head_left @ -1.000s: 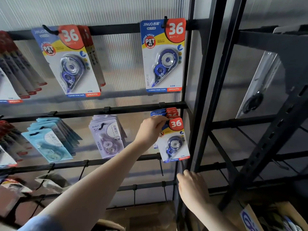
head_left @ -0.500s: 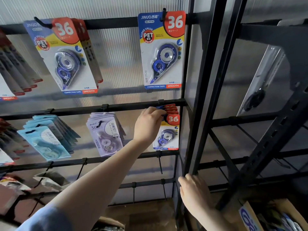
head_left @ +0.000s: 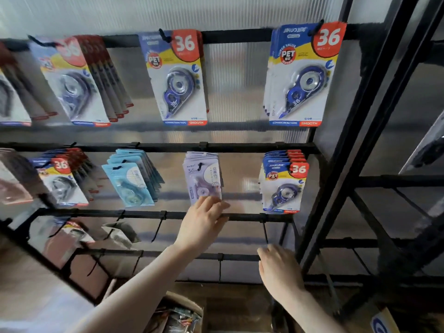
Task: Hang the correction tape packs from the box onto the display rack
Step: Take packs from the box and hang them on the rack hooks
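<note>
The correction tape packs [head_left: 283, 181] that belong to the task hang in a stack on a hook at the right end of the display rack's [head_left: 240, 148] middle bar; more packs of the same blue-and-red kind hang on the top bar, and loose packs show in the open box [head_left: 177, 316] on the floor below. Each pack looks light: a thin, stiff card backing with a clear plastic blister over the dispenser. The card should bend if squeezed hard, and the blister is smooth and may slip, so the best hold is judged to be a pinch on the card's upper edge, just beside the hang hole, leaving the hole free for the hook.

The left hand [head_left: 204, 227] rests at the lower bar, its fingers [head_left: 217, 205] loosely spread and straight, touching the bottom edge of the lilac packs [head_left: 203, 179] and holding nothing. The right hand [head_left: 280, 270] lies low and to the right, by the rack's upright post, fingers relaxed and slightly apart, gripping no pack.
</note>
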The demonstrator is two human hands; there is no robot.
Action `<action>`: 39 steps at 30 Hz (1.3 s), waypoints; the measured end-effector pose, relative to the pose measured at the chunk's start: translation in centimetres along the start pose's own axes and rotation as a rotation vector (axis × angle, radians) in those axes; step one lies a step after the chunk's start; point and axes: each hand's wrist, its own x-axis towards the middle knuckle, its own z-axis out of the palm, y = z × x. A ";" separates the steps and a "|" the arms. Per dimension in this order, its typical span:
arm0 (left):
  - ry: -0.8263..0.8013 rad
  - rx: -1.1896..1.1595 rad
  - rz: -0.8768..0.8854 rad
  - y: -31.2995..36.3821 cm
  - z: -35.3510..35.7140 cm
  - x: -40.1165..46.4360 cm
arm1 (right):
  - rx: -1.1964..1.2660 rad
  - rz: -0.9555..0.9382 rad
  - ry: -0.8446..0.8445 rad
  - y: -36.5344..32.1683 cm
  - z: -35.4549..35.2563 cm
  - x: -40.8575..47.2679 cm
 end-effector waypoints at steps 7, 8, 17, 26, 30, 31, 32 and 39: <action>-0.075 0.049 -0.163 -9.3 -4.1 -10.1 | -0.081 -0.075 -0.084 -10.4 1.5 1.8; -0.084 0.041 -0.182 -11.0 -4.5 -11.7 | -0.089 -0.079 -0.088 -12.2 2.2 2.1; -0.238 0.058 -0.297 -26.7 -5.6 -25.3 | -0.078 -0.086 -0.272 -27.7 10.8 3.0; -0.425 -0.004 -0.361 -33.3 0.6 -34.3 | -0.155 -0.065 -0.433 -32.1 20.8 1.8; -0.457 -0.022 -0.360 -34.3 8.0 -38.6 | -0.185 -0.076 -0.465 -30.9 28.7 1.2; -0.474 -0.038 -0.360 -34.6 10.6 -39.9 | -0.182 -0.071 -0.474 -30.4 31.3 1.0; -0.487 -0.057 -0.362 -34.8 13.4 -41.3 | -0.177 -0.066 -0.487 -30.0 34.2 0.8; -0.678 -0.101 -0.373 -36.2 34.9 -48.4 | -0.132 -0.036 -0.549 -25.9 55.3 -0.2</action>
